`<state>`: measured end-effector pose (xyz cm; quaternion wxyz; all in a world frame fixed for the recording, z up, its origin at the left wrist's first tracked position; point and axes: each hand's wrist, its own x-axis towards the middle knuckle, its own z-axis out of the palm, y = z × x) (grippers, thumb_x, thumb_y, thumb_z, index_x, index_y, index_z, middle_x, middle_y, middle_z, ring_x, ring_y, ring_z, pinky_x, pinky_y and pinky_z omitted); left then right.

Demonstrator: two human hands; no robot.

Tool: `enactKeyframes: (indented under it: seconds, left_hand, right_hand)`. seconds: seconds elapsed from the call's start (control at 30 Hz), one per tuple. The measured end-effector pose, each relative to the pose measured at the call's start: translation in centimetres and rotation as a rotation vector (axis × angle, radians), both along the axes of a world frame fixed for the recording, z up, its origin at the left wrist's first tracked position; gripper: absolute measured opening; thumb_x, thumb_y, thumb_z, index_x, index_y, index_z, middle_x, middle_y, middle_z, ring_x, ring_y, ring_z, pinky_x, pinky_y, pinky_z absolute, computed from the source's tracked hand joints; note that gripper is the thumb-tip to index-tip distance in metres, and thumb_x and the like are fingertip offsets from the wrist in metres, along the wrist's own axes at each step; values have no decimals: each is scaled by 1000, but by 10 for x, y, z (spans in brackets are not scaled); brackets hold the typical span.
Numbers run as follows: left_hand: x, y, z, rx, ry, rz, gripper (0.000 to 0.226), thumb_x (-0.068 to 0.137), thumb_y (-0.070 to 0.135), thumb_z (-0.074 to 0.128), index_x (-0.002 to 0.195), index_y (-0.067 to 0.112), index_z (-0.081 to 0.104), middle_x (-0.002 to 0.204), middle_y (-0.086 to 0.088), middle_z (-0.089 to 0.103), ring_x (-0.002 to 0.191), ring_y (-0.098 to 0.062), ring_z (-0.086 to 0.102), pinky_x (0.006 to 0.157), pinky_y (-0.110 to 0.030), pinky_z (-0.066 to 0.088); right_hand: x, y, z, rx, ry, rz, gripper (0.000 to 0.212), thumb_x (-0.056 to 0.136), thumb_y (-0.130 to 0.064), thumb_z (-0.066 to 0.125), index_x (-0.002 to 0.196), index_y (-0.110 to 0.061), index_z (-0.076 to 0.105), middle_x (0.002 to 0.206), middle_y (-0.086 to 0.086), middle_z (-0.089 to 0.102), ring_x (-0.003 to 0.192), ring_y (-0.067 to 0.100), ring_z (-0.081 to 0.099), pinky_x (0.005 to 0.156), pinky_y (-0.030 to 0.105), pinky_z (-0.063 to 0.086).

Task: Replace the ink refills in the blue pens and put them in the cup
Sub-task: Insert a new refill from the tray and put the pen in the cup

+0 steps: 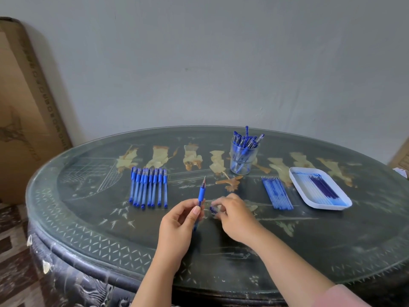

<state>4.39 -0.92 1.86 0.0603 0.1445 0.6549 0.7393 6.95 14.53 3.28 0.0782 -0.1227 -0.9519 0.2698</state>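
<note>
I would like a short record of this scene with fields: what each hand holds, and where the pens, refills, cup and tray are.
left hand: holds an uncapped blue pen, tip pointing up and away
right hand: closed on a small blue piece, probably the pen cap; blurred
row of capped pens: lying on the table, left of the hands
cup: clear, upright, far side, holds many blue pens
loose refills: side by side, between cup and tray
tray: white, at right, holds more refills
</note>
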Motion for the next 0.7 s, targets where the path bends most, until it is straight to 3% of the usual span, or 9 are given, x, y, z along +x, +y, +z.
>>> enactKeyframes:
  seconds: [0.07, 0.17, 0.23, 0.3, 0.4, 0.53, 0.7]
  left_hand:
    - [0, 1, -1, 10, -8, -4, 19, 93, 4, 59, 100, 15, 72, 86, 0, 75, 81, -12, 69, 81, -23, 56]
    - [-1, 2, -2, 20, -27, -17, 18, 93, 3, 59, 99, 14, 72, 85, 2, 76, 81, -9, 69, 77, -18, 54]
    - [-1, 2, -2, 23, -28, -21, 19, 93, 3, 59, 98, 15, 72, 87, -1, 76, 81, -9, 69, 77, -18, 54]
    - [-1, 3, -3, 30, -26, -23, 20, 93, 2, 59, 96, 16, 73, 91, -3, 75, 81, -10, 68, 78, -19, 54]
    - [-1, 3, -3, 30, -19, -25, 20, 93, 2, 59, 96, 17, 73, 93, -5, 75, 81, -11, 68, 79, -20, 55]
    - [-1, 2, -3, 19, -10, -25, 21, 93, 3, 59, 95, 18, 73, 92, -6, 75, 80, -11, 67, 79, -21, 55]
    - [-2, 2, -3, -1, -6, -25, 20, 93, 4, 60, 96, 19, 73, 93, -6, 75, 82, -13, 68, 83, -25, 56]
  right_hand:
    - [0, 5, 11, -156, 97, -99, 18, 93, -14, 63, 110, -18, 67, 100, -8, 56, 85, 4, 56, 75, 11, 43]
    - [2, 8, 37, -637, 305, -269, 9, 88, -11, 68, 96, -14, 69, 88, 1, 72, 80, 16, 70, 76, 25, 56]
    - [4, 5, 56, -886, 428, -249, 7, 88, -7, 69, 94, -10, 69, 84, 6, 75, 79, 19, 73, 78, 31, 58]
    - [6, -2, 73, -1011, 475, -159, 7, 87, -4, 69, 93, -8, 69, 84, 9, 75, 82, 21, 73, 79, 31, 59]
    - [6, -11, 85, -1002, 459, -80, 7, 86, -5, 71, 93, -6, 69, 88, 11, 74, 86, 23, 72, 79, 29, 59]
    - [2, -14, 84, -796, 402, -59, 8, 83, -9, 75, 86, -13, 69, 88, 5, 74, 89, 22, 70, 85, 36, 58]
    - [1, -17, 79, -621, 314, -41, 11, 81, -14, 76, 79, -20, 67, 85, -1, 73, 85, 14, 69, 84, 33, 57]
